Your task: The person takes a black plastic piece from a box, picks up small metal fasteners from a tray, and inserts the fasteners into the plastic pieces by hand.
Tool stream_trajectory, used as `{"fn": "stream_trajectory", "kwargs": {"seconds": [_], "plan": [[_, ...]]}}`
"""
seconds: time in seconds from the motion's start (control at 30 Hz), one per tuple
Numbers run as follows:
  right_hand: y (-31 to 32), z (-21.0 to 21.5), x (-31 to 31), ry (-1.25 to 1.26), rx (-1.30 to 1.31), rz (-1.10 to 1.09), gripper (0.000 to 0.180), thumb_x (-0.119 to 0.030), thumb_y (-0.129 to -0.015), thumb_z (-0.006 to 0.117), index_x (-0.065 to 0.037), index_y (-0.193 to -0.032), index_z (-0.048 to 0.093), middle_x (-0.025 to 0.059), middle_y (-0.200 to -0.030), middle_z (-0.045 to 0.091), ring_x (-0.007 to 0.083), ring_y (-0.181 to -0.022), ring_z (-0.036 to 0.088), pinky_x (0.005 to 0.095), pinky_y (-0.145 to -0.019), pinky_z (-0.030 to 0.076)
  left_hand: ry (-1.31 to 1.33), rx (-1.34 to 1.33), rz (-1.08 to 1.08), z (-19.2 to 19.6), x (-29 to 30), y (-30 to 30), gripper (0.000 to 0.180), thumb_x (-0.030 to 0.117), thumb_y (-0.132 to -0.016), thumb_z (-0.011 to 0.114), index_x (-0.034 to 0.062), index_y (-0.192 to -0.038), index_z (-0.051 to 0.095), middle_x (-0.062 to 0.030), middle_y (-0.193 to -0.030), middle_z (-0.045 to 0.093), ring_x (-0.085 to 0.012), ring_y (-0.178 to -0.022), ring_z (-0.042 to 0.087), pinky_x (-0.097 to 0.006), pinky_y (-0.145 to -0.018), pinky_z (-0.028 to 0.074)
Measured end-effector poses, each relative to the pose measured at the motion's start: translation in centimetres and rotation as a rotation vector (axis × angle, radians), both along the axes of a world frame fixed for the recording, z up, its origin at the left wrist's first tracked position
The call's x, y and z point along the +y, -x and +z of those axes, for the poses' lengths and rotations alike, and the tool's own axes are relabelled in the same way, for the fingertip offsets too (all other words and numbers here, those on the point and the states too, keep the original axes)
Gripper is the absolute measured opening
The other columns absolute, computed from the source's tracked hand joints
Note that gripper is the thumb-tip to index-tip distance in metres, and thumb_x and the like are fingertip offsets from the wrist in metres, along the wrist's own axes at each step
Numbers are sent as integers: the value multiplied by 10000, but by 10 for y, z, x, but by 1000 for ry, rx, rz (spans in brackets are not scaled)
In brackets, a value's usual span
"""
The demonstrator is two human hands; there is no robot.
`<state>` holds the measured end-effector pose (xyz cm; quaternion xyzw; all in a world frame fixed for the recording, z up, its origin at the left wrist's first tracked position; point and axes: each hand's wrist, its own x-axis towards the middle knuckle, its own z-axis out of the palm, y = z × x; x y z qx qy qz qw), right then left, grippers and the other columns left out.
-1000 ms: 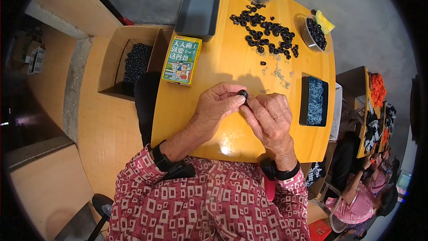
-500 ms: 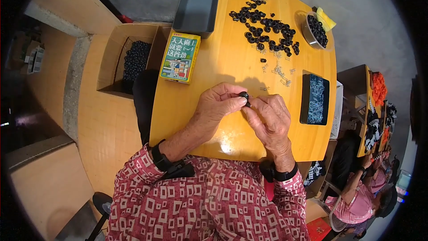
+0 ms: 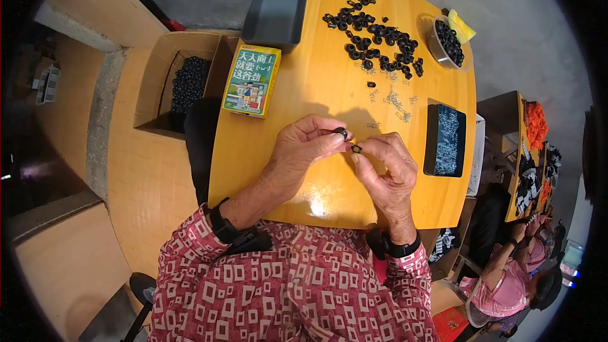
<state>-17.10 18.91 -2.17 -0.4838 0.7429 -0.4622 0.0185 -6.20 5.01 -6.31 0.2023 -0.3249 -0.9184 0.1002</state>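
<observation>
- Left hand (image 3: 303, 151) pinches a small black ring (image 3: 341, 132) at its fingertips.
- Right hand (image 3: 387, 168) pinches another small black piece (image 3: 356, 149), just beside the ring.
- Loose black rings (image 3: 373, 38) lie well beyond both hands.

Bare yellow tabletop (image 3: 316, 82) open just ahead of the left hand (image 3: 303, 152) and right hand (image 3: 386, 171). Farther ahead, blocked by scattered black rings (image 3: 373, 31) and small springs (image 3: 392, 98). Green-yellow box (image 3: 251, 80) ahead-left, dark tray of springs (image 3: 445, 140) close right, grey tray (image 3: 277, 7) far ahead.
</observation>
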Motion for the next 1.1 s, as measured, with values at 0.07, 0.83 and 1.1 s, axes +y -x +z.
{"fn": "stream_trajectory", "kwargs": {"seconds": [0.07, 0.83, 1.1], "plan": [[1, 4, 1, 3, 12, -4, 215, 34, -694, 760, -23, -887, 686, 89, -818, 652, 219, -735, 614, 306, -632, 493, -33, 22, -5, 5, -2, -2, 190, 67, -895, 645, 28, -1080, 627, -77, -1038, 657, -178, -1016, 631, -305, -931, 509], [13, 25, 10, -86, 142, 166, 239, 13, -677, 764, -7, -903, 688, 91, -799, 633, 235, -719, 608, 323, -642, 494, 1, 84, -235, 4, 3, -5, 222, 70, -896, 639, -13, -1100, 619, -107, -1052, 662, -206, -961, 660, -338, -912, 539], [13, 28, 12, -138, 142, 175, 238, 8, -683, 767, -1, -906, 685, 94, -794, 630, 244, -729, 613, 339, -656, 497, 33, 109, -249, 3, 3, -5, 209, 55, -900, 626, -15, -1097, 617, -109, -1035, 670, -210, -933, 672, -317, -885, 538]]}}
